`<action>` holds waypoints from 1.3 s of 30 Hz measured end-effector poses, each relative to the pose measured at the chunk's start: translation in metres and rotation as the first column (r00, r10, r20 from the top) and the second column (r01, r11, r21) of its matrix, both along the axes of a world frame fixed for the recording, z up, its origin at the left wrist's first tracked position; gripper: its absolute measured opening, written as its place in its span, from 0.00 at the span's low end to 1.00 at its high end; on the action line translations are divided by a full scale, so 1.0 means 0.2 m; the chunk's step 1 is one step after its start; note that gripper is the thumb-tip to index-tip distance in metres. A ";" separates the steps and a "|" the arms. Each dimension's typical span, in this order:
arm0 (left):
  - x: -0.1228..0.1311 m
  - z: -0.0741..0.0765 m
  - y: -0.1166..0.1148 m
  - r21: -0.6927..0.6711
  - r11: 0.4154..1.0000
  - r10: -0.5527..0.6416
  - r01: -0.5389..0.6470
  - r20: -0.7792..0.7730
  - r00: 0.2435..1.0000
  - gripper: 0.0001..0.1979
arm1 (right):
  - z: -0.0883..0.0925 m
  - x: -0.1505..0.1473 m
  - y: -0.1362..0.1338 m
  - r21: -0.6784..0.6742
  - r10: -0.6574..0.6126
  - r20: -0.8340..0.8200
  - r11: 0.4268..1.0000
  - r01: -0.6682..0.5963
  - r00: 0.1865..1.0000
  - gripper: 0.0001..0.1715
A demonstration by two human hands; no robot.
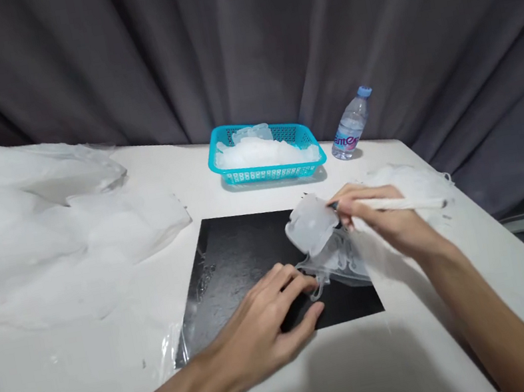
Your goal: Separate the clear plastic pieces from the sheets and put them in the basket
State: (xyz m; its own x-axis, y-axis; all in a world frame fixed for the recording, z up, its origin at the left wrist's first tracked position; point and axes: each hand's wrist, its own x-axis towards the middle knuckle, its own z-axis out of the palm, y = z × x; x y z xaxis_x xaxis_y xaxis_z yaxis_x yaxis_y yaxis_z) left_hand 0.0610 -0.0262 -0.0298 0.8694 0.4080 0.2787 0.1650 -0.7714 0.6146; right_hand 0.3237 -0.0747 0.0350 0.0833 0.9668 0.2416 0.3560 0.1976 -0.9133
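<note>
A black mat [243,260] lies on the white table [73,391]. A clear plastic piece [317,233] rests at the mat's right side, partly curled up. My left hand [268,320] lies flat on the mat, fingers stretched out, its fingertips pressing the lower edge of the plastic piece. My right hand [382,218] grips a thin white pen-like tool [398,204], and the tool's dark tip touches the top of the plastic piece.
A turquoise basket [265,170] with several clear plastic pieces stands at the back centre. A water bottle [351,126] stands to its right. Large white plastic bags [44,227] cover the table's left. Loose plastic [411,180] lies behind my right hand. Grey curtain behind.
</note>
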 end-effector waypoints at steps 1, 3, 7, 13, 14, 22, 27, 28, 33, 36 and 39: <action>-0.01 0.01 0.00 -0.042 0.999 -0.008 0.009 0.034 0.999 0.07 | -0.03 -0.05 0.00 -0.062 0.073 -0.081 0.995 -0.078 0.994 0.14; -0.04 0.03 0.00 -0.107 0.993 0.058 -0.045 0.124 0.991 0.04 | -0.08 -0.11 0.01 -0.126 0.156 -0.239 0.974 -0.190 0.958 0.14; -0.08 0.07 0.05 -0.250 0.943 0.294 -0.221 0.308 0.905 0.12 | -0.16 -0.16 0.02 -0.151 0.174 -0.437 0.953 -0.263 0.882 0.15; -0.06 0.16 0.20 -0.518 0.834 0.280 -0.189 0.102 0.955 0.23 | -0.19 -0.19 0.00 -0.175 0.186 -0.568 0.924 -0.339 0.802 0.13; -0.06 0.17 0.22 -0.582 0.804 0.194 -0.117 0.071 0.978 0.18 | -0.18 -0.19 0.00 -0.185 0.176 -0.577 0.923 -0.337 0.798 0.13; -0.07 0.17 0.21 -0.843 0.537 0.116 -0.017 0.054 0.992 0.13 | -0.15 -0.12 -0.02 -0.216 0.024 -0.520 0.963 -0.159 0.854 0.13; -0.08 0.17 0.22 -0.869 0.493 0.163 -0.028 0.060 0.985 0.13 | -0.17 -0.05 -0.03 -0.053 -0.059 -0.129 0.997 0.053 0.990 0.38; -0.08 0.17 0.22 -0.868 0.496 0.165 -0.028 0.063 0.984 0.13 | -0.17 -0.05 -0.04 -0.019 -0.083 -0.033 0.996 0.082 0.996 0.38; -0.09 0.16 0.22 -0.862 0.507 0.182 -0.011 0.094 0.979 0.11 | -0.17 -0.13 -0.07 0.028 -0.009 0.200 1.000 0.003 0.980 0.22; -0.09 0.16 0.22 -0.857 0.515 0.197 -0.017 0.099 0.975 0.11 | -0.18 -0.20 -0.08 -0.019 0.082 0.203 0.997 -0.080 0.976 0.13; -0.09 0.17 0.23 -0.847 0.531 0.213 -0.033 0.096 0.972 0.11 | -0.20 -0.24 -0.08 -0.045 0.095 0.181 0.995 -0.088 0.979 0.13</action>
State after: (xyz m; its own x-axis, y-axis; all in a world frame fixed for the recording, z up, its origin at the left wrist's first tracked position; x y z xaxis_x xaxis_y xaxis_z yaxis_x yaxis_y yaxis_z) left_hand 0.0433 0.0202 0.0038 0.7678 0.6300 -0.1166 0.0436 0.1301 0.9905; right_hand 0.2757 -0.0913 -0.0049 -0.0483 0.9768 0.2085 0.4998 0.2044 -0.8417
